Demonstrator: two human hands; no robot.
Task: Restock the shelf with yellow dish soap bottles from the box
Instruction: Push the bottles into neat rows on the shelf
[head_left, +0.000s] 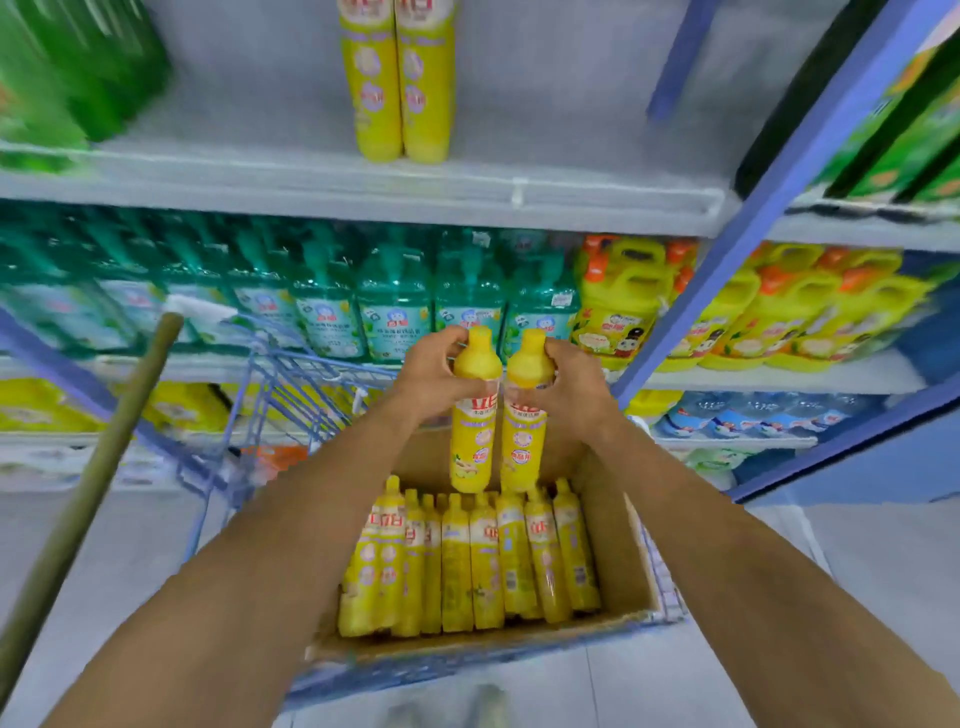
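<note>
Each hand holds one yellow dish soap bottle upright by its top, side by side above the box. My left hand (428, 376) grips the left bottle (472, 441); my right hand (569, 382) grips the right bottle (524, 441). Below them an open cardboard box (631, 551) holds several more yellow bottles (467, 561) lying in a row. Two yellow bottles (397, 83) stand together on the upper shelf (363, 192), with bare shelf on either side of them.
The box sits in a blue wire cart (291, 374). A greenish pole (88, 493) leans at the left. Teal pump bottles (395, 301) and yellow jugs (634, 296) fill the middle shelf. Green packs (67, 78) stand at upper left. A blue shelf upright (753, 208) slants on the right.
</note>
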